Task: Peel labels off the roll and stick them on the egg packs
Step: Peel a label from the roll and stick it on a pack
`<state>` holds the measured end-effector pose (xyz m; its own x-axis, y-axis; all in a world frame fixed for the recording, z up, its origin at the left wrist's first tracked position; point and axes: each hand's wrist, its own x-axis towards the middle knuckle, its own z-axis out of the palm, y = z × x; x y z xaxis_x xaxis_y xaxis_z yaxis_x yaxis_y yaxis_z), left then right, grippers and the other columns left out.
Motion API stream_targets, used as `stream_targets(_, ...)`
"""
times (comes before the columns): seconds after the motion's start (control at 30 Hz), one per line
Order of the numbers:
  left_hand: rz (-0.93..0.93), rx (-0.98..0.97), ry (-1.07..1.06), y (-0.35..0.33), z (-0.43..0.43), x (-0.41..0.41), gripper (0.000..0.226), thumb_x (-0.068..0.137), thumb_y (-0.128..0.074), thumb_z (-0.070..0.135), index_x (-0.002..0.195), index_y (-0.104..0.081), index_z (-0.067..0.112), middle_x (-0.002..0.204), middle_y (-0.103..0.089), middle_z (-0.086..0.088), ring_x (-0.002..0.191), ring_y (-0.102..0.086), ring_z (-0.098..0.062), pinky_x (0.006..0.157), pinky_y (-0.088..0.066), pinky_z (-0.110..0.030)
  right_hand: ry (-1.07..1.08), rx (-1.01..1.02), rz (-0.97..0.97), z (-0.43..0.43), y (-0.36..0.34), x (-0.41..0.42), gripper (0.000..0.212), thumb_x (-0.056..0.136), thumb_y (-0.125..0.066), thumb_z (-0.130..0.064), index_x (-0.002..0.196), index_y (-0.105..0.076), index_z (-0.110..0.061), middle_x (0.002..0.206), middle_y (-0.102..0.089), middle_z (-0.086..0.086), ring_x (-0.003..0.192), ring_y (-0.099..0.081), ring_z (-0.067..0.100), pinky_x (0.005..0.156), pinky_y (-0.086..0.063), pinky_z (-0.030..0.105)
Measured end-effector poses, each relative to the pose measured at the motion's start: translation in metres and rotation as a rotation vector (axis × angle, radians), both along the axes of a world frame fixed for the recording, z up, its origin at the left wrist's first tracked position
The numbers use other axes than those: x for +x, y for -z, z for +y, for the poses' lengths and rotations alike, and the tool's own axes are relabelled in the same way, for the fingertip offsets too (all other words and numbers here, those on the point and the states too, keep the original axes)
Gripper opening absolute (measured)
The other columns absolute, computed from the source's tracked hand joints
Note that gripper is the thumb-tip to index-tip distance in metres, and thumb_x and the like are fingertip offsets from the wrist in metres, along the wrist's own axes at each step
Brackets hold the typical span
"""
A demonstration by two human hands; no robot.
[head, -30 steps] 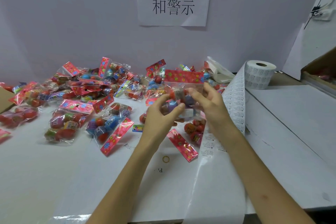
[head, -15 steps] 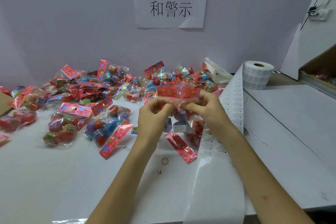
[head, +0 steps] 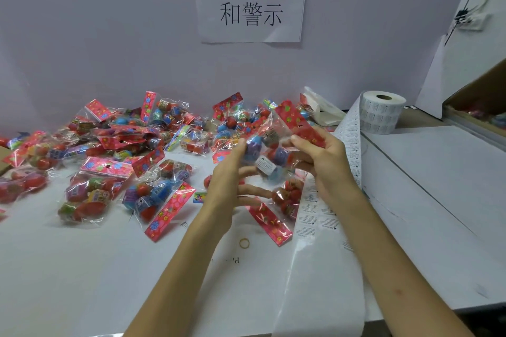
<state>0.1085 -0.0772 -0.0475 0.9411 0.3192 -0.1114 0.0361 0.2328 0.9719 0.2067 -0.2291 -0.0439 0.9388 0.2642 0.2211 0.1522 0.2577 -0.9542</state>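
Note:
An egg pack (head: 269, 146), a clear bag of coloured eggs with a red flowered header, is held tilted above the table between both hands. A white label (head: 265, 165) is stuck on its clear side. My right hand (head: 323, 161) pinches the red header end. My left hand (head: 232, 172) touches the bag's lower left side with spread, fairly straight fingers. The label roll (head: 382, 112) stands at the back right; its backing strip (head: 350, 142) runs down past my right wrist and off the table's front edge.
Several more egg packs (head: 115, 161) lie heaped across the left and back of the white table (head: 82, 268). One pack (head: 276, 208) lies under my hands. A rubber band (head: 244, 243) lies near the front. A cardboard box (head: 476, 107) sits at far right.
The pack has turned: its red header swung from level in front of both hands up to the right. My left hand let go of the header and opened against the bag.

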Motion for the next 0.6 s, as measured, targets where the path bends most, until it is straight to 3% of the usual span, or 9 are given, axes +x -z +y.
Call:
stream_targets(0.07,0.021,-0.119,0.05,-0.0009,0.0001,-0.0004,0.064,0.095,-0.041,0.069,0.128,-0.062,0.018,0.105,-0.077,-0.005,0.068,-0.076,-0.03,0.051,-0.058,-0.027,-0.089,0.072,0.003,-0.0004,-0.0025,0.0,0.015,0.086,-0.073,-0.002,0.098,-0.073,-0.011,0.096,-0.078,0.013,0.086,-0.076,0.024,0.072,-0.058,0.027)
stream_targets(0.13,0.003,-0.251,0.068,-0.0011,0.0005,-0.0014,0.069,0.097,-0.04,0.068,0.132,-0.061,0.012,0.106,-0.078,-0.011,0.078,-0.077,-0.033,0.057,-0.061,-0.03,-0.158,0.054,-0.071,0.0015,-0.0024,-0.0006,0.019,0.083,-0.071,0.007,0.092,-0.074,-0.009,0.096,-0.077,0.013,0.092,-0.074,0.024,0.08,-0.057,0.026)
stream_targets(0.23,-0.092,-0.321,-0.014,-0.0015,0.0032,-0.0011,0.059,0.099,-0.048,0.057,0.133,-0.059,0.01,0.119,-0.072,-0.019,0.096,-0.075,-0.038,0.075,-0.062,-0.036,-0.145,-0.04,-0.194,0.0041,0.0007,-0.0007,0.051,0.083,-0.055,0.024,0.072,-0.078,-0.02,0.092,-0.079,-0.004,0.094,-0.073,0.01,0.081,-0.057,0.023)
stream_targets(0.3,-0.144,-0.291,-0.076,-0.0005,0.0047,0.0003,0.045,0.1,-0.053,0.048,0.123,-0.062,0.01,0.118,-0.073,-0.017,0.099,-0.075,-0.037,0.088,-0.059,-0.04,-0.079,-0.145,-0.263,0.0041,0.0025,-0.0001,0.053,0.085,-0.058,0.022,0.068,-0.078,-0.024,0.095,-0.079,-0.005,0.098,-0.073,0.01,0.085,-0.058,0.027)
stream_targets(0.37,-0.132,-0.224,-0.121,-0.0007,0.003,0.0016,0.038,0.1,-0.053,0.048,0.115,-0.064,0.014,0.108,-0.077,-0.012,0.096,-0.076,-0.033,0.089,-0.057,-0.038,-0.013,-0.298,-0.36,0.0045,0.0038,0.0005,0.036,0.084,-0.068,0.014,0.077,-0.078,-0.021,0.104,-0.077,-0.005,0.104,-0.071,0.01,0.09,-0.058,0.032)
stream_targets(0.43,-0.098,-0.17,-0.153,-0.0003,0.0016,0.0024,0.044,0.1,-0.049,0.054,0.118,-0.064,0.017,0.101,-0.079,-0.007,0.093,-0.077,-0.027,0.083,-0.057,-0.034,-0.016,-0.388,-0.447,0.0045,0.0039,-0.001,0.027,0.083,-0.077,0.003,0.088,-0.077,-0.023,0.11,-0.074,-0.01,0.108,-0.067,0.007,0.089,-0.055,0.026)
stream_targets(0.5,-0.086,-0.176,-0.168,-0.0008,0.0019,0.0035,0.05,0.1,-0.047,0.058,0.123,-0.063,0.017,0.099,-0.079,-0.005,0.092,-0.077,-0.026,0.081,-0.057,-0.032,-0.081,-0.382,-0.484,0.0038,0.0025,-0.0042,0.032,0.082,-0.082,-0.009,0.103,-0.072,-0.031,0.111,-0.072,-0.015,0.109,-0.066,0.003,0.089,-0.053,0.018)
stream_targets(0.6,-0.071,-0.098,-0.171,0.0013,0.0023,0.0049,0.052,0.099,-0.047,0.06,0.122,-0.064,0.017,0.096,-0.08,-0.005,0.09,-0.078,-0.026,0.086,-0.058,-0.035,-0.122,-0.367,-0.438,0.0029,0.0016,-0.0038,0.044,0.085,-0.081,-0.012,0.123,-0.067,-0.027,0.115,-0.071,-0.006,0.11,-0.067,0.011,0.095,-0.057,0.03)
